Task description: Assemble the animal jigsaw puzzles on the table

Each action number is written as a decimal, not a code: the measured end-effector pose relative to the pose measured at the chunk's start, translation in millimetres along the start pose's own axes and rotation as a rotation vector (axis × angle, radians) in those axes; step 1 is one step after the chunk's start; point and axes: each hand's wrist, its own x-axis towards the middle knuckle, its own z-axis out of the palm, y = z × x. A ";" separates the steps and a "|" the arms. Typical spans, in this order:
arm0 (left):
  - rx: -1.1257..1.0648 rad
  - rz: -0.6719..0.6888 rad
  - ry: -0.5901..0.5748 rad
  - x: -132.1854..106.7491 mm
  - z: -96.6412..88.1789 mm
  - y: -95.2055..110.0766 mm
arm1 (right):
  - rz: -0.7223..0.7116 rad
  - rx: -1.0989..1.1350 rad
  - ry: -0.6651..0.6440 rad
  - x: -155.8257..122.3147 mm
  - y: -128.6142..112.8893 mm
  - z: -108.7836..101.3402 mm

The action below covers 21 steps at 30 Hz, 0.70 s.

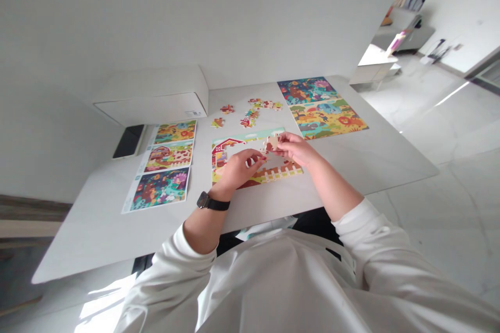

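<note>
A partly built farm puzzle [234, 146] with a red barn and white fence lies in front of me on the white table [351, 161]. My right hand [296, 149] pinches a puzzle piece [272, 142] just above the puzzle's bare middle. My left hand [239, 167], a black watch on its wrist, rests on the puzzle with fingers curled and fingertips pressed down beside the right hand. Several loose pieces [252, 111] lie scattered beyond the puzzle.
Two finished puzzles [320, 106] lie at the far right of the table. A reference sheet [164, 164] with three pictures lies at the left. Behind it stand a white box [156, 96] and a dark phone [128, 140]. Open floor lies to the right.
</note>
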 end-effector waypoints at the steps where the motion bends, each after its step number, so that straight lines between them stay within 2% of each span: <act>1: -0.031 -0.033 0.030 0.2 2.1 3.4 | 0.010 0.023 -0.023 -0.1 0.6 3.4; 5: -0.145 -0.143 0.097 0.9 6.7 13.6 | 0.043 -0.031 -0.070 0.1 4.3 11.3; 10: -0.202 -0.147 0.096 2.2 4.6 13.0 | 0.010 -0.175 -0.105 -1.3 6.2 10.6; 14: -0.163 -0.149 0.050 1.7 4.1 13.0 | -0.084 -0.252 -0.070 -5.5 0.7 8.6; 18: -0.118 -0.115 -0.026 -0.3 6.2 14.8 | -0.098 -0.383 -0.137 -8.1 -3.9 6.5; 21: -0.087 -0.103 -0.031 -0.9 8.3 12.9 | -0.107 -0.488 -0.179 -7.1 -1.6 1.0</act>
